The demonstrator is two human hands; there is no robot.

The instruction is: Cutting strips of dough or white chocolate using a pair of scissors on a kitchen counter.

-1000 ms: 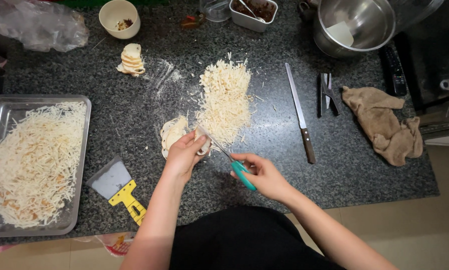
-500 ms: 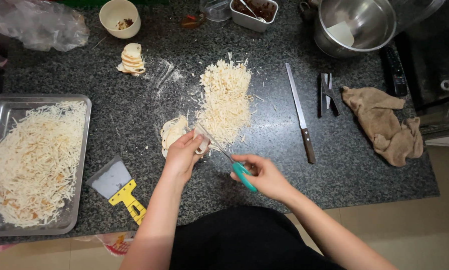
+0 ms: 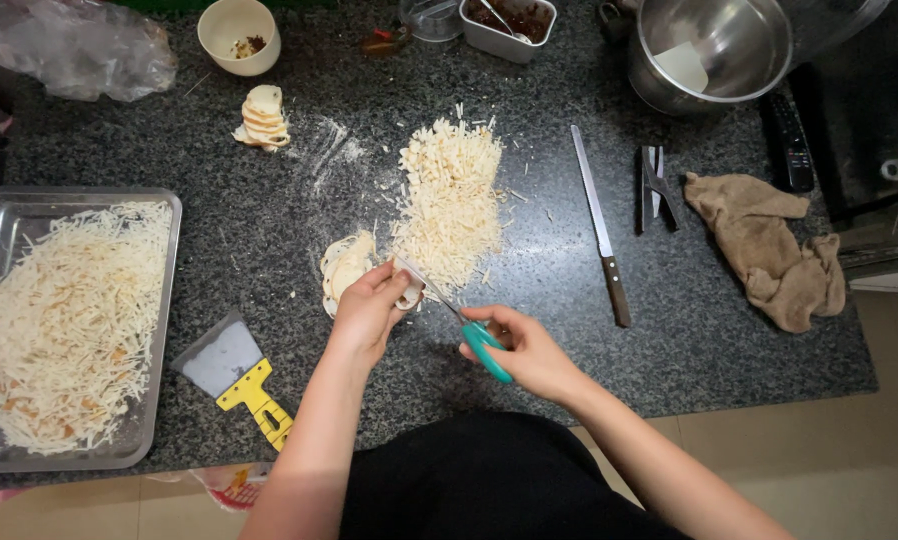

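On the speckled dark granite tabletop (image 3: 269, 240), the left hand (image 3: 367, 310) holds a closed grip on a pale flat dough sheet (image 3: 347, 266) beside the pile of shredded pale strips (image 3: 451, 200), while the right hand (image 3: 529, 350) grips teal-handled scissors (image 3: 466, 322) whose blades meet the sheet.

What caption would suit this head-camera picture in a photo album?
Left hand steadies thin dough slices while right hand snips them with green-handled scissors beside a shred pile on the granite counter.
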